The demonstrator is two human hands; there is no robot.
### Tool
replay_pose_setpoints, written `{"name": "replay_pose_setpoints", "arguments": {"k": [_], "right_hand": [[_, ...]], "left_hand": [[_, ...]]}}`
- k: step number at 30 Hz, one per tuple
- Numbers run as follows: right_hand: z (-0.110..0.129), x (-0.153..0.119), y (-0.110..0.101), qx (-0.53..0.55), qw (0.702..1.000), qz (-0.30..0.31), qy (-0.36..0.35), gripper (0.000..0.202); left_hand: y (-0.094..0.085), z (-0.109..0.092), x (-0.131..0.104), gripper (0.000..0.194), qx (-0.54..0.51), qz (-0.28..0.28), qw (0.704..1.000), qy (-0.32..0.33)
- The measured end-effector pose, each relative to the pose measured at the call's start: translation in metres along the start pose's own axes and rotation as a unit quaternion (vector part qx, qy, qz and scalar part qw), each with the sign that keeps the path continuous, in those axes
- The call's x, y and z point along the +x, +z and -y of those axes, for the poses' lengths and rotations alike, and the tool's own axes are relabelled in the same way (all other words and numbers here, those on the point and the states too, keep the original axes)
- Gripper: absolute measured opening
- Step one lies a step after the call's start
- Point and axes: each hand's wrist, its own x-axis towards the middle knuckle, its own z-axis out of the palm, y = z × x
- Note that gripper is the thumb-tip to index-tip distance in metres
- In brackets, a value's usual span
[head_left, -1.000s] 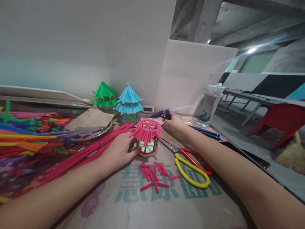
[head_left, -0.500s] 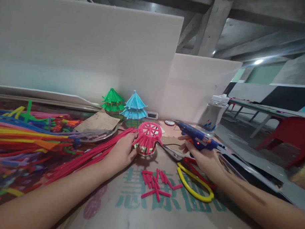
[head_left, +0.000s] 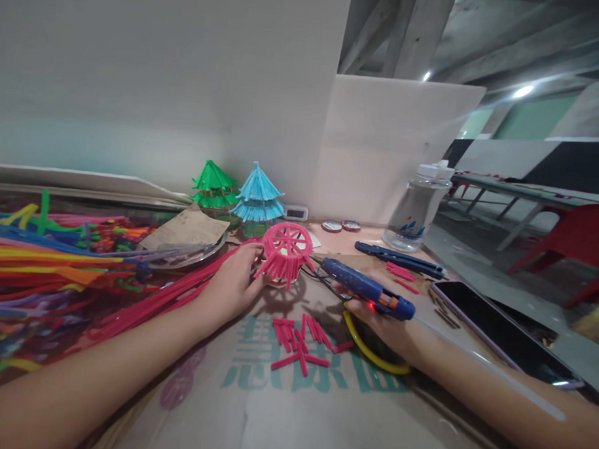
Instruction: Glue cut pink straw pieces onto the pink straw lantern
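Observation:
My left hand (head_left: 241,275) is closed on the left side of a small pink roof-like frame (head_left: 286,250) made of pipe cleaners, with a spoked ring on top. A blue glue gun (head_left: 361,284) with a red light is gripped in my right hand (head_left: 382,325), its nozzle pointing left toward the pink frame, apart from it or nearly so. Under the right hand lie scissors with a yellow handle (head_left: 368,350), partly covered. Several short pink pipe cleaner pieces (head_left: 300,346) rest on the cardboard (head_left: 214,418) below the frame.
Bundles of coloured pipe cleaners (head_left: 56,275) fill the left side. Behind stand a green model (head_left: 214,185) and a light blue model (head_left: 258,197). To the right are a clear bottle (head_left: 413,209), a utility knife (head_left: 399,257) and a phone (head_left: 502,333).
The glue gun has moved left and down, closer to the pink frame, and now covers part of the scissors. My left hand still holds the frame. The view has shifted slightly.

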Motion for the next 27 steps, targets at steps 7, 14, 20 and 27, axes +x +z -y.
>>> {"name": "replay_pose_setpoints", "arguments": {"k": [7,14,20,27], "right_hand": [[-0.0013,-0.0018,0.0034,-0.034,0.999,-0.021,-0.014,0.029],[-0.0028,-0.0022,0.0041,-0.034,0.999,-0.007,0.017,0.028],[0.0004,-0.003,0.0063,-0.044,0.999,-0.016,0.026,0.028],[-0.0024,-0.0037,0.0091,-0.047,0.998,-0.006,0.049,0.026]], "left_hand": [[0.0005,-0.0001,0.0005,0.038,0.003,-0.005,1.0,0.008],[0.0012,0.0009,0.0003,0.039,0.014,-0.006,1.0,0.01],[0.0032,0.0044,-0.001,0.039,0.048,-0.015,0.998,0.027],[0.0032,0.0051,-0.0023,0.039,0.057,-0.016,0.998,0.034]]}}
